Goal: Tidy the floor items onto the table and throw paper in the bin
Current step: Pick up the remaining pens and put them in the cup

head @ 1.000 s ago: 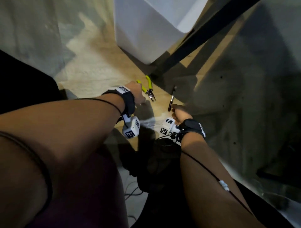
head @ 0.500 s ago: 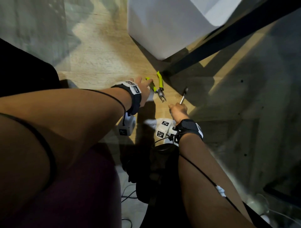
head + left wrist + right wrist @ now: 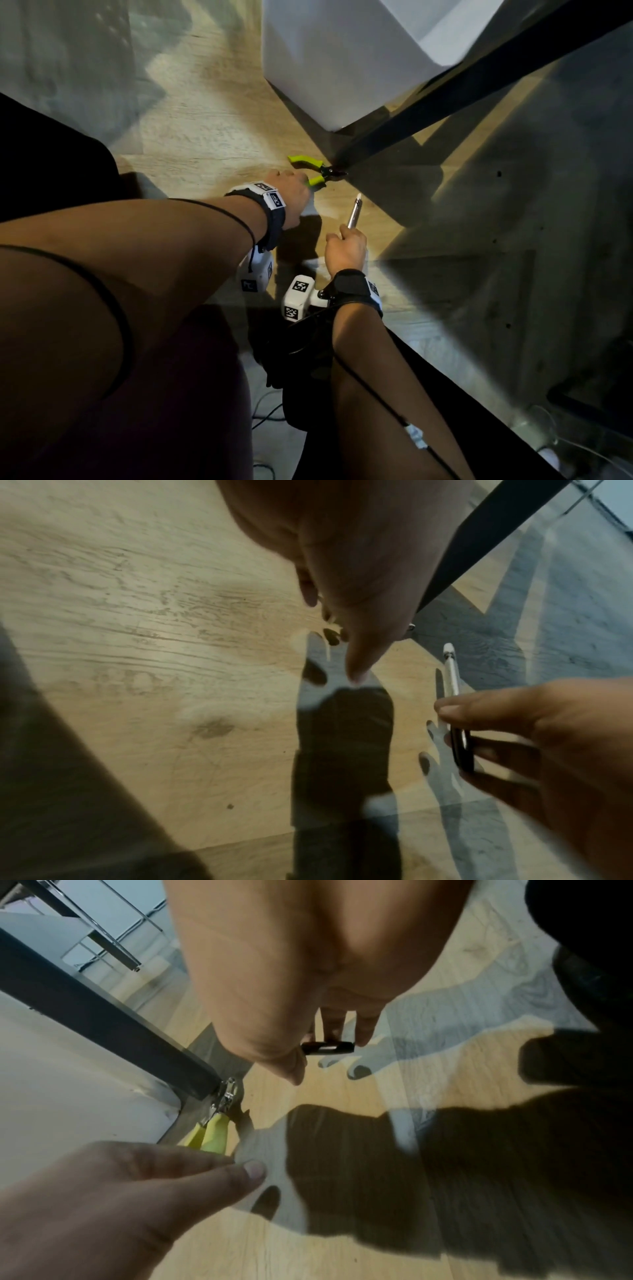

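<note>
While right hand (image 3: 346,247) pinches pen (image 3: 354,211), left hand (image 3: 289,195) grips pliers (image 3: 313,169).

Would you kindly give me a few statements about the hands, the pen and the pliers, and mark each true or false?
1. The right hand holds a pen. True.
2. The green-handled pliers lie on a table top. False: they lie on the wooden floor, by the black table leg.
3. The left hand is at the pliers' near handle. True.
4. The pen lies flat on the floor. False: it is raised in the right hand.
5. The white bin stands beyond the pliers in the head view. True.
</note>
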A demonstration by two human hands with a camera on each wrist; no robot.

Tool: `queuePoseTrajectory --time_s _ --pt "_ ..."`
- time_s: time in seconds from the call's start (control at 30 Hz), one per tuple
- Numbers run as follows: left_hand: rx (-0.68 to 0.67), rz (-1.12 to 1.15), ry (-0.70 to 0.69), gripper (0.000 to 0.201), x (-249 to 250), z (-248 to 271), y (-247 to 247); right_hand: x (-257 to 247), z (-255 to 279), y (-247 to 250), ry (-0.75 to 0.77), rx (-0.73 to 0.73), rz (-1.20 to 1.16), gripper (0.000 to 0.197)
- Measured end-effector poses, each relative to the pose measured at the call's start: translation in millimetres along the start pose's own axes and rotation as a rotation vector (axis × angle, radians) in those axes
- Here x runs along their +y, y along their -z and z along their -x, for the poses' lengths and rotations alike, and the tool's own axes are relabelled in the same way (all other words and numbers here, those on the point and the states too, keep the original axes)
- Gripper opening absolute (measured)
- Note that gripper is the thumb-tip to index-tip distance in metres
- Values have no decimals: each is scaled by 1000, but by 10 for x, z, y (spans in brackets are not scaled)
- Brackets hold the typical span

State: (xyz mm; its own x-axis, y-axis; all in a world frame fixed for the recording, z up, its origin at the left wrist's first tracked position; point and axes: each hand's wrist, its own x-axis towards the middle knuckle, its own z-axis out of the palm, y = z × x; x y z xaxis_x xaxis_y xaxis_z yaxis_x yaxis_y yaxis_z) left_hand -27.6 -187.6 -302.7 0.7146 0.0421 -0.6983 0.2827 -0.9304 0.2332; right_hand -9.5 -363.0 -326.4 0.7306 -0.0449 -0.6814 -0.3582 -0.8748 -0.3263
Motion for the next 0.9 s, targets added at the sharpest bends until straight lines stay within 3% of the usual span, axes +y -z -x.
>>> queuePoseTrajectory --time_s 0.1,0.23,0.37,0.43,0.57,0.73,0.83,0.9 --pt "77 138 15 18 -31 99 86 -28 -13 35 42 46 -27 38" --pt "178 229 33 19 -68 223 166 -123 58 115 39 91 -136 25" --pt "122 276 25 35 -126 409 377 -233 207 220 42 78 -243 39" --pt "50 230 29 26 -188 553 623 -375 413 353 60 21 -281 43" --pt "15 211 18 16 -330 942 1293 -616 830 634 148 -107 -290 32" --pt "22 116 -97 23 -367 1678 2166 -1132 1494 1090 282 -251 -325 28" --pt "11 94 -220 27 -396 2165 2595 -1437 1908 1451 390 -251 -305 26" --pt "51 129 -293 42 -457 2466 2799 -1625 2196 1685 473 -229 -301 19"
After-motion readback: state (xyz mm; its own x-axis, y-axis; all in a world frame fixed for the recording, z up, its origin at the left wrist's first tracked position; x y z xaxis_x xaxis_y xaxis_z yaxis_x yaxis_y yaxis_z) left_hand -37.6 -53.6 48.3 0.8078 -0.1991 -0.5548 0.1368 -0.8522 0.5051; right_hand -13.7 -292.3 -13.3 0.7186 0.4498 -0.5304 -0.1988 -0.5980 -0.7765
